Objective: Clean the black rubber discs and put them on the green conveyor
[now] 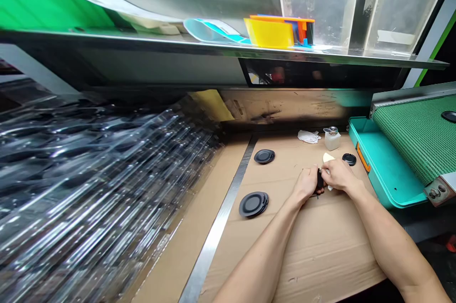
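Observation:
My left hand [305, 183] and my right hand [338, 175] meet over the cardboard-covered bench [313, 241]. Between them they pinch a small black disc [319, 180], held on edge. My right hand also presses a pale cloth [327, 157] against it; the cloth sticks out above the knuckles. A stack of black round discs [253, 204] lies to the left of my left wrist. A second stack [264, 156] lies farther back. A single black disc [349, 159] rests just right of my right hand.
A small dispenser bottle [332, 138] and a crumpled white tissue [308, 137] stand at the back. A green conveyor belt [413, 137] with a teal tray [381, 170] is at right. Stacked clear plastic trays [92, 189] fill the left. A metal shelf [249, 49] overhead carries coloured plastic pieces.

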Demonstrator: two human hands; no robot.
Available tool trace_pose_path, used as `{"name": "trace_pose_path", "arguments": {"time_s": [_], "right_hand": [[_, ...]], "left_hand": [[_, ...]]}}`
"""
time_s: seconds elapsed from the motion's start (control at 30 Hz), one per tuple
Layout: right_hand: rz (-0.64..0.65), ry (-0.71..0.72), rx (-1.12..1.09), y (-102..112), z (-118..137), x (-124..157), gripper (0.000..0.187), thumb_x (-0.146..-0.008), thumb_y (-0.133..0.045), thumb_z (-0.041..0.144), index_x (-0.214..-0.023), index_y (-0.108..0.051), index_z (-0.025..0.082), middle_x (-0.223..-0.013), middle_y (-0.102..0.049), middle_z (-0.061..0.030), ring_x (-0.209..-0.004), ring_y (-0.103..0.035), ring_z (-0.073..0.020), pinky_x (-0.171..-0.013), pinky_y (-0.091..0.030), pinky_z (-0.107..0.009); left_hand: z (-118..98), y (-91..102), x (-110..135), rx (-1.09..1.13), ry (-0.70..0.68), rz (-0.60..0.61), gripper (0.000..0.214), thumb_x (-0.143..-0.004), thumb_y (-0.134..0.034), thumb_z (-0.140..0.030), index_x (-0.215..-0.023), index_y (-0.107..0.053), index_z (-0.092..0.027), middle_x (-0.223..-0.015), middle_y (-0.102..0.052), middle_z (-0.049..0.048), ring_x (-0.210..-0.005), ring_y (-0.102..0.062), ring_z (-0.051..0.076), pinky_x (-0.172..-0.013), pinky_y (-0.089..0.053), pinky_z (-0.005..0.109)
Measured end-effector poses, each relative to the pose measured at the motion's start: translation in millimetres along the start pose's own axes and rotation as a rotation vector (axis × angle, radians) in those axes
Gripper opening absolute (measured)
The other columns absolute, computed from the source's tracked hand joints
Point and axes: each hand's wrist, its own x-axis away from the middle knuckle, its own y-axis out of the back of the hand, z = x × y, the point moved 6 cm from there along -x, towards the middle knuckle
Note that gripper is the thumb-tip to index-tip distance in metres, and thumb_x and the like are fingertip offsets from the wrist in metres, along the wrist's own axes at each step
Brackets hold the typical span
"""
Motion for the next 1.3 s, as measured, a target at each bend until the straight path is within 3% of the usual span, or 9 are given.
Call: {"name": "trace_pose_path", "arguments": {"time_s": [0.23,0.4,0.57,0.77,1.3], "right_hand": [[-0.025,0.055,-0.02,8.5,4.2,2.3,0.029,-0.095,-0.049,0.028,-0.085,-0.075,0.02,-0.09,-0.074,-0.0073,-0.085,-0.064,-0.0179,-0.068,-0.033,-0.027],[0.024,0.015,-0.022,5.3,-2.1,2.2,0.026,-0.089,-0.052,0.028,-0.08,-0.075,0.021,-0.083,-0.074,-0.0069,-0.077,-0.063,-0.0183,-0.063,-0.03,-0.028],[-0.042,0.056,-0.02,9.7,0.2,3.3,0.027,-0.09,-0.051,0.028,-0.079,-0.075,0.021,-0.086,-0.075,-0.0072,-0.079,-0.064,-0.0184,-0.065,-0.032,-0.028],[0.011,0.002,-0.021,8.1,-1.7,3.8,0.024,-0.09,-0.055,0.028,-0.085,-0.078,0.021,-0.085,-0.075,-0.0083,-0.079,-0.065,-0.0196,-0.066,-0.035,-0.028],[-0.039,-0.019,-0.073,6.5,-1.5,5.8,0.025,-0.088,-0.054,0.031,-0.084,-0.077,0.022,-0.085,-0.075,-0.0075,-0.079,-0.065,-0.0192,-0.066,-0.035,-0.027]], "left_hand": [[-5.4,-1.4,2.0,-0.09,-0.064,0.021,0.061,-0.099,-0.03,-0.05,-0.059,-0.061,-0.016,-0.051,-0.063,0.0072,-0.04,-0.058,0.016,-0.041,-0.045,0.025],[-10.1,-2.2,6.0,-0.107,-0.059,0.025,0.058,-0.099,-0.032,-0.049,-0.06,-0.06,-0.016,-0.051,-0.062,0.0063,-0.04,-0.058,0.016,-0.04,-0.043,0.024],[-13.1,-2.1,8.1,-0.143,-0.075,0.025,0.061,-0.1,-0.03,-0.046,-0.06,-0.064,-0.015,-0.053,-0.064,0.0083,-0.041,-0.058,0.016,-0.042,-0.043,0.024],[-11.2,-2.4,8.6,-0.117,-0.078,0.022,0.06,-0.1,-0.032,-0.047,-0.059,-0.063,-0.016,-0.05,-0.062,0.0083,-0.04,-0.057,0.015,-0.042,-0.042,0.024],[-10.4,-4.2,11.4,-0.152,-0.144,0.024,0.061,-0.1,-0.031,-0.046,-0.055,-0.06,-0.017,-0.049,-0.06,0.0066,-0.042,-0.055,0.014,-0.046,-0.043,0.024]]}}
